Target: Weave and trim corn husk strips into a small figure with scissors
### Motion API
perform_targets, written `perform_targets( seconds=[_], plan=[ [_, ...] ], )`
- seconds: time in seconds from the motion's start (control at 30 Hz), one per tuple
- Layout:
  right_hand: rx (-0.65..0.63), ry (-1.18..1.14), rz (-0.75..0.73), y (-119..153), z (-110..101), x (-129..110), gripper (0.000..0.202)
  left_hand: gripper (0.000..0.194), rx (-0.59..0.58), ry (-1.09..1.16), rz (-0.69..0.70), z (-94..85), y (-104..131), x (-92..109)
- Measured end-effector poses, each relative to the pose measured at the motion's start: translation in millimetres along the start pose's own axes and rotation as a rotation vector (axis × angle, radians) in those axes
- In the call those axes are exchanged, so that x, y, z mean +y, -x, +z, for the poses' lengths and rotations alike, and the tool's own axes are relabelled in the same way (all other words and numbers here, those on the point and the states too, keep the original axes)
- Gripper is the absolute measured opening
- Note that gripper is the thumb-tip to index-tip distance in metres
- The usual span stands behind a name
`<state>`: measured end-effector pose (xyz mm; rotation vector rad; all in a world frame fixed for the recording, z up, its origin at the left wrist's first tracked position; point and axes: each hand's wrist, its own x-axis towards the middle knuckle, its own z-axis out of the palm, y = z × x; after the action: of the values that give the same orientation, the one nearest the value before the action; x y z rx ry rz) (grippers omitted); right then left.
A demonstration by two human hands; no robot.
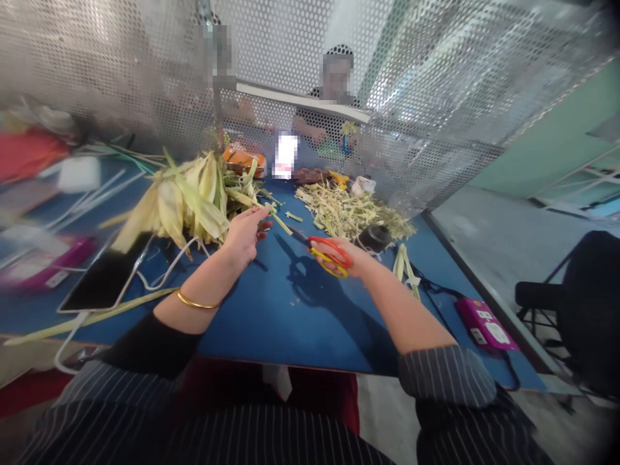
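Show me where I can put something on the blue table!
Biggest: the blue table between the left forearm and right forearm, from the scissors to the near edge. A smaller gap lies between the right forearm and purple packet, crossed by a dark cord. Crowded: left, with the husk heap and dark screen; past the scissors, with the shredded pile.

Single head-worn camera, wide, looks forward and down from above near edge of blue table (261, 316); left hand (246, 234) and right hand (356, 256) close, mid-frame; perforated panel (276, 51) farther, straight ahead.
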<state>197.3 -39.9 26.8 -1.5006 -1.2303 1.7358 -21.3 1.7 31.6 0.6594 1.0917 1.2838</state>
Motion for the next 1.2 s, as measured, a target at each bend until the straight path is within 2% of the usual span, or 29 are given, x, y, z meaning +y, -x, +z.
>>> perform_targets(
  seconds=[0.07, 0.1, 0.13, 0.17, 0.2, 0.27, 0.3, 0.33, 0.4, 0.47, 0.5, 0.53, 0.6, 0.67, 0.73, 0.9, 1.07, 1.2],
  plan=[
    [-0.035, 0.029, 0.095, -13, 5, -6, 0.029, 0.024, 0.001, 0.013, -0.024, -0.4, 0, 0],
    [0.044, 0.004, 0.108, -19, 5, -9, 0.027, 0.023, -0.001, 0.017, -0.033, -0.8, 0, 0],
    [0.202, -0.038, 0.091, -24, 3, -12, 0.025, 0.022, -0.003, 0.021, -0.038, -1.3, 0, 0],
    [0.302, -0.062, 0.053, -27, 0, -15, 0.024, 0.021, -0.004, 0.026, -0.041, -1.9, -1, 0],
    [0.368, -0.083, 0.007, -28, -3, -16, 0.023, 0.02, -0.004, 0.031, -0.046, -2.4, -1, 0],
    [0.42, -0.108, -0.047, -21, -9, -14, 0.025, 0.02, -0.009, 0.037, -0.055, -2.8, -1, 1],
    [0.414, -0.121, -0.06, -15, -11, -11, 0.026, 0.02, -0.018, 0.037, -0.056, -2.7, -1, 1],
    [0.357, -0.148, -0.081, -9, -11, -7, 0.025, 0.021, -0.032, 0.037, -0.054, -2.3, 0, 1],
    [0.191, -0.167, -0.108, 2, -7, 1, 0.027, 0.024, -0.063, 0.032, -0.048, -1.0, 3, 1],
    [-0.007, -0.15, -0.051, 7, -2, 9, 0.031, 0.027, -0.091, 0.007, -0.052, 0.4, 5, -1],
    [-0.073, -0.125, -0.014, 7, -1, 12, 0.034, 0.029, -0.101, -0.015, -0.056, 1.0, 5, -2],
    [-0.087, -0.097, 0.013, 5, 0, 15, 0.035, 0.029, -0.109, -0.04, -0.055, 1.4, 6, -4],
    [0.057, -0.036, -0.027, 2, -2, 19, 0.038, 0.029, -0.126, -0.091, -0.032, 1.8, 6, -8],
    [0.289, 0.015, -0.192, 3, -5, 21, 0.042, 0.028, -0.147, -0.131, 0.005, 1.8, 6, -12],
    [0.41, 0.057, -0.376, 11, -9, 21, 0.047, 0.027, -0.185, -0.166, 0.035, 2.2, 6, -16],
    [0.363, 0.128, -0.485, 40, -13, 15, 0.056, 0.026, -0.252, -0.236, 0.138, 6.0, 14, -18],
    [0.429, 0.496, -0.497, 51, -21, 21, 0.063, 0.023, -0.211, -0.296, 0.319, 8.8, 18, -13],
    [0.475, 0.769, -0.596, 56, -17, 23, 0.06, 0.019, -0.194, -0.363, 0.455, 7.8, 17, -12]
  ],
)
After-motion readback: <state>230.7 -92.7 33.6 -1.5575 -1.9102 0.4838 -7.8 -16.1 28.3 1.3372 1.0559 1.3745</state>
